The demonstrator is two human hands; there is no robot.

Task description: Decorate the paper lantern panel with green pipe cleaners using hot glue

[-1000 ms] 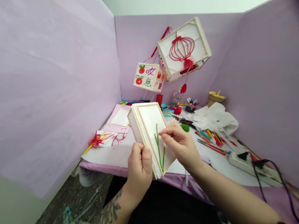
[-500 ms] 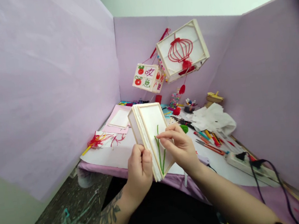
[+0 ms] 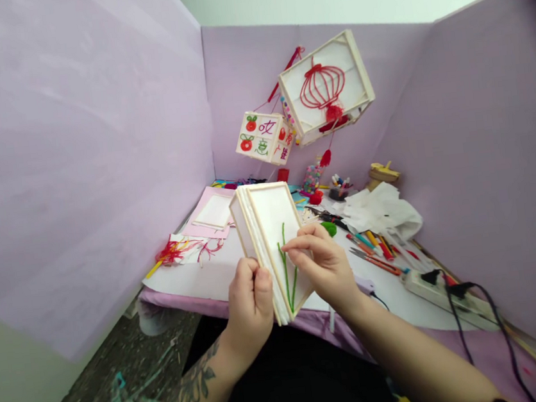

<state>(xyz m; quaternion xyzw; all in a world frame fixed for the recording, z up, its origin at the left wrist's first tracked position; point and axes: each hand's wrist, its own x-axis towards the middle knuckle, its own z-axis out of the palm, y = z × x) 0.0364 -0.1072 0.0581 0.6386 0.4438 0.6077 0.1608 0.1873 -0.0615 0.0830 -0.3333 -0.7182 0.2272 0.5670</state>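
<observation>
My left hand [image 3: 251, 300] is closed round the lower left edge of a white paper lantern [image 3: 271, 204] with a pale wooden stick frame, holding it tilted above the table. Thin green strips [image 3: 285, 276], like plant stems, run up its front panel. At that panel my right hand [image 3: 321, 263] has its thumb and index finger brought together in a pinch at the upper part of the green strips. The fingertips partly cover the strips, and the other fingers are curled.
Finished lanterns [image 3: 325, 88] hang at the back. A framed white panel [image 3: 212, 212] and red threads [image 3: 172, 250] lie left. Rightward are scissors [image 3: 376, 261], markers [image 3: 382, 246], crumpled white paper [image 3: 383, 210] and a power strip [image 3: 448, 296] with black cords.
Both hands and the lantern stay almost in place. The view has shifted very slightly, so the background sits a little higher.
</observation>
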